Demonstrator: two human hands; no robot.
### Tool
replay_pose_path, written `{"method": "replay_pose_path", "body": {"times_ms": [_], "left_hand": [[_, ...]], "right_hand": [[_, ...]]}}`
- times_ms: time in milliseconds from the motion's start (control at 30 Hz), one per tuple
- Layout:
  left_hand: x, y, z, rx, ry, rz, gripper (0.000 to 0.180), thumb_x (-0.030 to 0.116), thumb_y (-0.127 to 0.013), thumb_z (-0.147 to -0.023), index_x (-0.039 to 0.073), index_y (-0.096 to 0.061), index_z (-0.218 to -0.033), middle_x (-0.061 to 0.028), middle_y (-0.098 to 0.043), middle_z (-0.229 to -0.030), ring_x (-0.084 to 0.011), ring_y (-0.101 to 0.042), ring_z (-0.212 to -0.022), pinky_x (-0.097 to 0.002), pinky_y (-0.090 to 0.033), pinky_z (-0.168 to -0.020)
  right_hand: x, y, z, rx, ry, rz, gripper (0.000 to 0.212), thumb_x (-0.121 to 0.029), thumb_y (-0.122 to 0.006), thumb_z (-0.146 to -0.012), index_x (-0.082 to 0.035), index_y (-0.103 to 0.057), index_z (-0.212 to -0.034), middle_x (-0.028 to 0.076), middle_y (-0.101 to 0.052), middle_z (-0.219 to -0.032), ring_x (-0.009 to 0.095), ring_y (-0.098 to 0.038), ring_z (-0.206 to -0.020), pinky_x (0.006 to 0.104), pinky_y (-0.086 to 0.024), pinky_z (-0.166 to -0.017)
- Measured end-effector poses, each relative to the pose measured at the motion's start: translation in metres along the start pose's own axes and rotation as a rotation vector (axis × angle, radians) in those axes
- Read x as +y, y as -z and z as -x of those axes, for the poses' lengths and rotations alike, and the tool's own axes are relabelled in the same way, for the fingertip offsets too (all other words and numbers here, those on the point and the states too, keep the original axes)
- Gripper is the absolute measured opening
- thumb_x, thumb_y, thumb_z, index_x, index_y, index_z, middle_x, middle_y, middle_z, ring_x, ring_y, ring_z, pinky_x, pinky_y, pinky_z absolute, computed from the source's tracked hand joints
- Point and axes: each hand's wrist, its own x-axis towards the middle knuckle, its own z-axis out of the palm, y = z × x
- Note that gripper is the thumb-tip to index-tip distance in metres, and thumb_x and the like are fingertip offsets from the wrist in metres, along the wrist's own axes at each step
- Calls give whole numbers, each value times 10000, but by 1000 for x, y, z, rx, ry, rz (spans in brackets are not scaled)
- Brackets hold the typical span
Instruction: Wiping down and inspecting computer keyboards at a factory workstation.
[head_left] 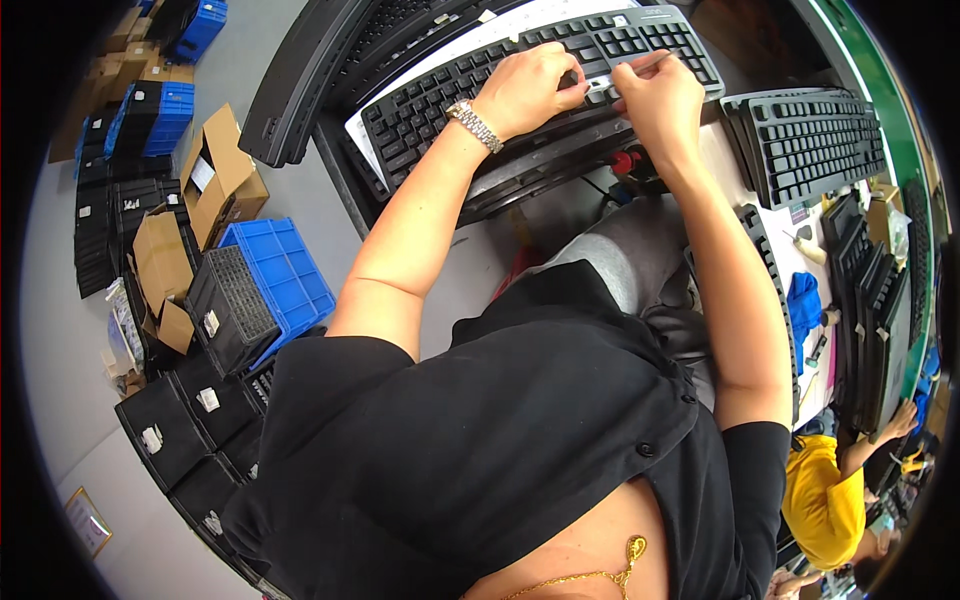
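Note:
A black full-size keyboard (430, 112) lies slanted in front of me, its number pad at the right end. My left hand (527, 92), with a metal watch (474, 124) on its wrist, rests over the lower middle of the keys. Its fingers are curled and pinched together, and what they grip is hidden. My right hand (662, 105) is closed near the number pad, holding a thin, dark, pointed tool (655, 62) whose exact kind I cannot tell. Between the two hands a small whitish piece (598, 86) shows at the keyboard's lower edge.
Stacked keyboards (815, 145) stand on the bench at right, with more upright ones (870, 310) beyond. A co-worker in a yellow top (825, 500) is at lower right. Dark keyboard frames (300, 100) stand close at left; behind are a blue crate (285, 285) and cardboard boxes (222, 178).

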Motion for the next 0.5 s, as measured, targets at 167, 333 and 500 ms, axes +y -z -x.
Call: {"method": "replay_pose_path", "body": {"times_ms": [167,333,500], "left_hand": [[-1,-2,0,6,11,-2,155,239,-715,-847,86,-707,-870,-25,-644,-847,-223,-591,-674,-344,-509,-670],[-4,-1,1,27,-5,-4,169,251,-720,-845,85,-711,-873,-23,-643,-842,-214,-578,-656,-342,-503,-652],[-1,-2,0,26,5,-27,178,260,-723,-847,85,-715,-876,-25,-643,-842,-211,-567,-644,-343,-496,-637]], "right_hand": [[-8,2,4,-66,-113,-199,167,-138,-665,-894,29,-667,-901,86,-689,-730,142,-676,-620,242,-543,-600],[2,1,24,-26,-135,-457,128,-79,-646,-944,46,-642,-971,119,-705,-779,164,-706,-660,245,-576,-629],[17,-10,35,73,-189,-848,102,-35,-625,-976,57,-615,-1021,147,-709,-819,179,-717,-690,254,-606,-665]]}}
